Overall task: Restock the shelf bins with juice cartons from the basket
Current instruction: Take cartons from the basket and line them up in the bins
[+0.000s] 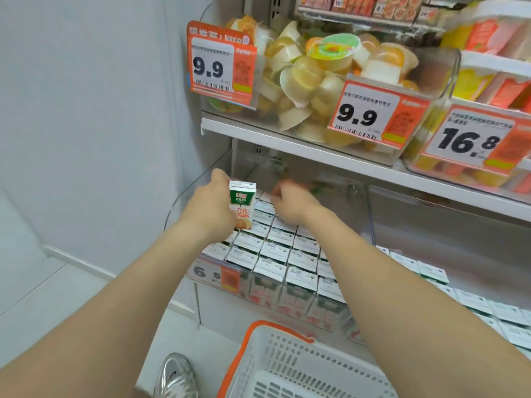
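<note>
Head view, and I'm looking down into the lower shelf: my left hand (211, 209) has its fingers clamped around a small white-and-green juice carton with an orange fruit print (242, 205), upright, held just above the left rear rows. My right hand (290, 202) reaches in beside it, low over the carton tops; it's blurred, so I cannot tell whether those fingers are curled or spread, or whether they touch anything. The clear plastic shelf bin (370, 214) is already well stocked, with neat rows of matching stocked cartons (275, 254) from the front to about where my hands are, and open room further back. Down below, the white perforated plastic basket with orange rim (253, 340) shows no cartons in the part I can see. I'd judge we're near the end.
</note>
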Available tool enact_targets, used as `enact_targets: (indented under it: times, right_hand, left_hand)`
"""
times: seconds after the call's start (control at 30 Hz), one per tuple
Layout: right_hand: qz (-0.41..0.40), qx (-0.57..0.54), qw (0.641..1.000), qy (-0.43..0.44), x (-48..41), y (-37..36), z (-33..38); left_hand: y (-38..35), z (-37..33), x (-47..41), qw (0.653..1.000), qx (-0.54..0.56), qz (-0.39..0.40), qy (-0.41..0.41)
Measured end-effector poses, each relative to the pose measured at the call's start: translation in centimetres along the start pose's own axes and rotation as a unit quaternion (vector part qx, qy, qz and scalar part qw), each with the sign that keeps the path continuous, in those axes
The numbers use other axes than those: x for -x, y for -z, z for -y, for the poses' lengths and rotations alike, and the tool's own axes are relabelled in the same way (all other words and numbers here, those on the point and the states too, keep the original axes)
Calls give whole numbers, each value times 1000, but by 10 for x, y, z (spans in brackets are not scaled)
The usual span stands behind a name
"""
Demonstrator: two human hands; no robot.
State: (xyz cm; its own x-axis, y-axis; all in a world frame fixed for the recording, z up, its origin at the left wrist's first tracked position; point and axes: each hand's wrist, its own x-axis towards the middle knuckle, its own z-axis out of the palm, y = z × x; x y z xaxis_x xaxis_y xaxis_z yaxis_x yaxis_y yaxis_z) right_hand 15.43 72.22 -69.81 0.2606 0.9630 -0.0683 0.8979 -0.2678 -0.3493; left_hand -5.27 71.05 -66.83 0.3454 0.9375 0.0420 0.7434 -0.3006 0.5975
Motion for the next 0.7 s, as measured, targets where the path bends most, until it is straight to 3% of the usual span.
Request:
enact_targets:
  times: [0.17,0.27,0.33,0.4,0.53,0.7]
  right_hand:
    - [9,27,999,18,11,10,-2]
    - [-89,-63,992,69,44,18,5]
    - [-171,-176,965,95,78,22,5]
    - [-205,-250,941,95,117,29,-2]
    - [-234,-271,929,100,177,41,-37]
    - [-253,-309,916,41,223,65,-88]
  left_hand:
    - [-8,-4,-2,999,23,-5,-23]
    - [-13,-15,5,998,35,-4,-51]
    - [-18,-25,14,995,65,7,-70]
    - [-22,-40,27,990,112,34,-82]
    - [-31,-77,64,963,213,119,-116]
    - [-52,-123,101,933,254,178,-181]
